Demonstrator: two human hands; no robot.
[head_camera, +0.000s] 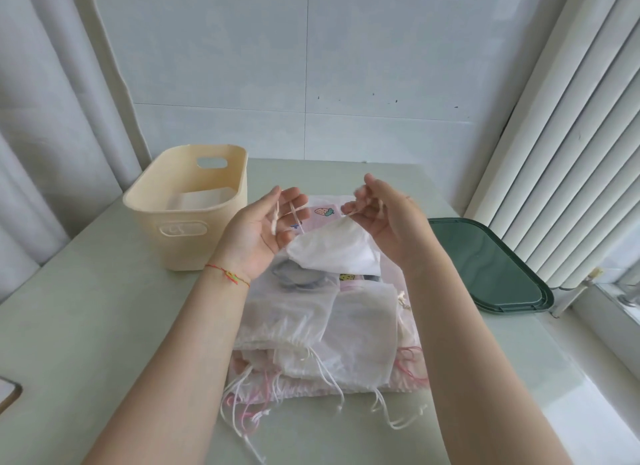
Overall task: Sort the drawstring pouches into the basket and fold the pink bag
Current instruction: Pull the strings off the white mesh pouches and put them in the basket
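Both hands hover above the tabletop [104, 291]: the right hand [388, 222] pinches a white pouch [336, 249] by its cord, the left hand [263, 229] lies open, cords across its fingers, beside a cream basket [180, 236].

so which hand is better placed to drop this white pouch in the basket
Probably the left hand. The basket sits on its side, right beside it, with nothing between. The right hand, pinching the white pouch, would have to cross over.
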